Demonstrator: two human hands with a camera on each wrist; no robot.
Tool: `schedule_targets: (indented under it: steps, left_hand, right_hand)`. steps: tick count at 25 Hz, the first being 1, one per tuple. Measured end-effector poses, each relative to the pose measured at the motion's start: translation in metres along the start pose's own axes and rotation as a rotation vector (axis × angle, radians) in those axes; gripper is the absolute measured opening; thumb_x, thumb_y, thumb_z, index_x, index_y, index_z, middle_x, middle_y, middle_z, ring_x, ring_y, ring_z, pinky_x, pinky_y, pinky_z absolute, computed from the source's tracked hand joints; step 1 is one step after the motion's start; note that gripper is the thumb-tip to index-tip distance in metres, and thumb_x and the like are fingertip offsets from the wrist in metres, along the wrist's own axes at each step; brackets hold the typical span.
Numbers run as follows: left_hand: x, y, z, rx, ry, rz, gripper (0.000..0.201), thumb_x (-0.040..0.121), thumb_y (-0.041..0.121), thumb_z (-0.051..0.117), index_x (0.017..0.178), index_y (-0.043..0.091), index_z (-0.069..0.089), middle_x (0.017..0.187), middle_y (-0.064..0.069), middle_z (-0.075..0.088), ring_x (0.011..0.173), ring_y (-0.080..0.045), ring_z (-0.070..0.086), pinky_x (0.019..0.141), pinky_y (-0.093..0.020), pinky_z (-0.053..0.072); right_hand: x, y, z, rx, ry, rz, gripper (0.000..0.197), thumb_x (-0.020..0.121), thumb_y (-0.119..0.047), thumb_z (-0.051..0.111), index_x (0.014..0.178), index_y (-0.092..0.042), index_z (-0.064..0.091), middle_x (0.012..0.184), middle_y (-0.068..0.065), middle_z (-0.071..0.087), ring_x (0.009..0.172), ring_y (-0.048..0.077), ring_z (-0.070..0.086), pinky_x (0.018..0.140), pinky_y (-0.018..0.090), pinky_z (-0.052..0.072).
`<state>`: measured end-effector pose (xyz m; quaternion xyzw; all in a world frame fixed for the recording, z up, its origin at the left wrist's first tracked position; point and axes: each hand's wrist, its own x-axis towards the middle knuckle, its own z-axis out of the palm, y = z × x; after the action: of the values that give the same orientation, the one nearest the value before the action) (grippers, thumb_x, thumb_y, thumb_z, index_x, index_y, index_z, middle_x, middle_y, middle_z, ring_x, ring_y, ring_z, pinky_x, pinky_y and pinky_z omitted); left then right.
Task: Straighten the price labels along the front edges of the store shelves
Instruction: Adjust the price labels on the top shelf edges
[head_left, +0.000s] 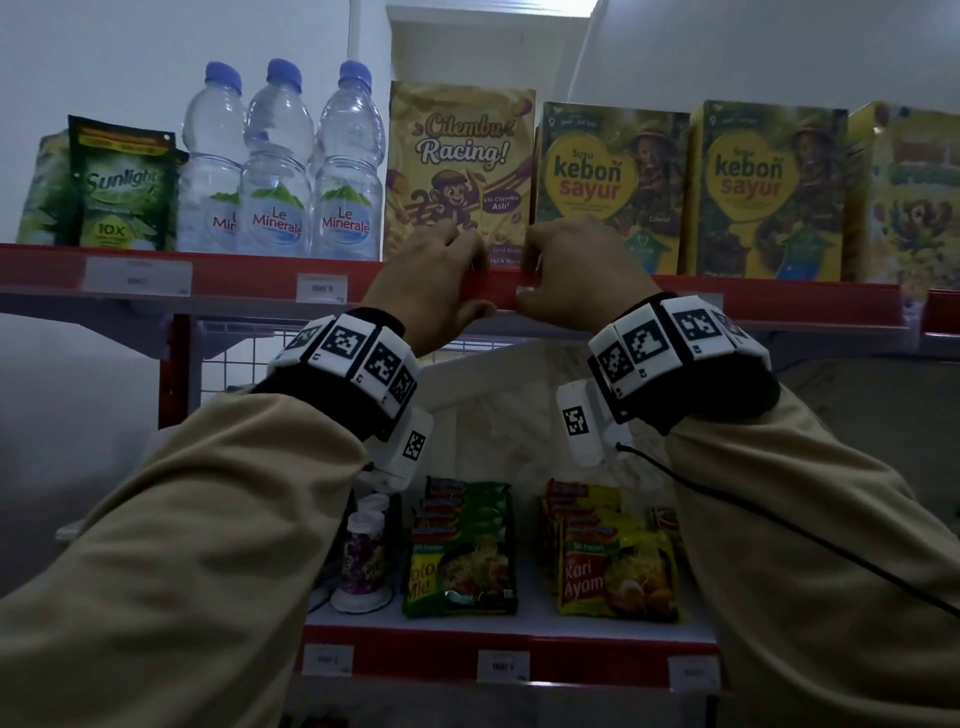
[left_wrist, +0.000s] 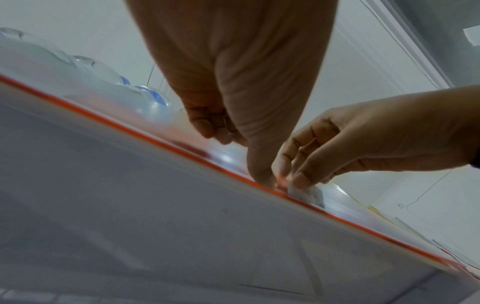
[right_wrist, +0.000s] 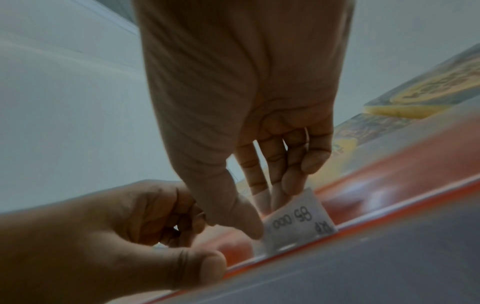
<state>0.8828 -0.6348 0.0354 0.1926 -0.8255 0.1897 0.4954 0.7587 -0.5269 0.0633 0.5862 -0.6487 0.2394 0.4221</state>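
Both your hands met at the upper shelf's red front rail (head_left: 249, 273), right hand (right_wrist: 244, 115) pinching the thin, flimsy price label (right_wrist: 298, 223) by its left edge, left hand (head_left: 431, 280) curled, pinching the rail beside it.

My head view looks up at both hands (head_left: 501, 270); my wrist views sit close beneath, sharing the shelf edge (left_wrist: 161, 144) between them.

both arms raised, left hand (head_left: 434, 275) curled, right hand (head_left: 574, 270) pinching
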Motion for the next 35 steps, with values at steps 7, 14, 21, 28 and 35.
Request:
schedule_targets:
  steps: [7, 14, 21, 28, 35]
  left_hand:
    - [-0.001, 0.001, 0.000, -0.023, 0.014, -0.004, 0.044, 0.078, 0.032, 0.074, 0.111, 0.012, 0.053, 0.113, -0.011, 0.050, 0.106, -0.027, 0.046, 0.088, -0.034, 0.036]
    - [0.000, -0.004, -0.001, -0.085, 0.021, -0.017, 0.039, 0.080, 0.037, 0.071, 0.109, 0.016, 0.057, 0.110, -0.005, 0.051, 0.104, -0.020, 0.047, 0.087, -0.029, 0.035]
    - [0.002, -0.008, 0.002, -0.329, 0.132, -0.012, 0.029, 0.097, 0.031, 0.049, 0.102, 0.005, 0.060, 0.094, -0.012, 0.057, 0.086, -0.021, 0.050, 0.075, -0.031, 0.037]
    - [0.003, -0.016, -0.002, -0.218, 0.082, 0.015, 0.024, 0.092, 0.031, 0.057, 0.104, 0.010, 0.058, 0.100, -0.008, 0.055, 0.091, -0.018, 0.048, 0.079, -0.026, 0.035]
    - [-0.003, -0.038, -0.015, -0.038, 0.064, -0.014, 0.029, 0.083, 0.033, 0.069, 0.101, 0.013, 0.058, 0.107, -0.007, 0.055, 0.100, -0.022, 0.051, 0.085, -0.032, 0.041]
  right_hand:
    - [0.011, 0.004, -0.005, 0.167, -0.152, 0.110, 0.019, 0.081, -0.022, 0.066, 0.091, -0.005, 0.067, 0.095, 0.011, 0.066, 0.087, 0.024, 0.059, 0.070, 0.031, 0.045]
    - [0.006, 0.012, -0.002, 0.841, 0.226, 0.271, 0.019, 0.077, -0.004, 0.072, 0.092, -0.011, 0.064, 0.092, 0.017, 0.069, 0.085, 0.026, 0.068, 0.078, 0.044, 0.057]
    - [0.000, -0.006, 0.026, 1.053, 0.244, 0.285, 0.019, 0.080, 0.001, 0.068, 0.096, -0.007, 0.062, 0.089, 0.012, 0.068, 0.080, 0.020, 0.066, 0.069, 0.029, 0.057]
    - [0.005, 0.000, 0.024, 0.535, 0.315, 0.068, 0.009, 0.084, -0.014, 0.064, 0.091, -0.015, 0.070, 0.082, -0.004, 0.065, 0.080, 0.015, 0.063, 0.076, 0.031, 0.052]
    - [0.021, -0.002, 0.029, 0.569, 0.310, 0.123, 0.008, 0.086, -0.021, 0.065, 0.092, -0.018, 0.069, 0.085, 0.000, 0.066, 0.082, 0.013, 0.060, 0.077, 0.030, 0.051]
